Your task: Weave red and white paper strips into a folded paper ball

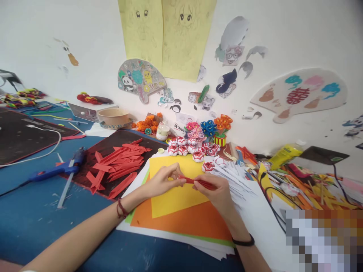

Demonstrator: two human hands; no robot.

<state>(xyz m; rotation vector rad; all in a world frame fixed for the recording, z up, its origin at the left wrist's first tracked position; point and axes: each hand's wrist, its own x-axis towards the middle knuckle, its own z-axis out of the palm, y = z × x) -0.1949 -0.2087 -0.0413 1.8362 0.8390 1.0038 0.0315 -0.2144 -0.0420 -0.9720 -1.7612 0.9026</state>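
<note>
Between both hands is a narrow folded strip of red paper point(189, 180), held above a yellow sheet point(167, 204). The thumb and fingers of my left hand point(167, 180) pinch its left end. Around its right part my right hand point(214, 189) is closed, with some of the red paper hidden under the fingers. An orange sheet point(181, 223) lies beneath the yellow one, with green and white sheets under it. To the left, a heap of folded red paper strips point(119, 162) rests on a dark mat point(93, 149). Red and white paper flowers point(183, 148) cluster behind the yellow sheet.
A blue glue gun point(59, 170) with a glue stick lies at left on the blue table point(36, 223). White paper strips point(235, 181), cables and a pile of colourful scraps point(303, 185) fill the right. Behind stand a bowl point(113, 116), a small jar point(162, 132) and a yellow bottle point(286, 155).
</note>
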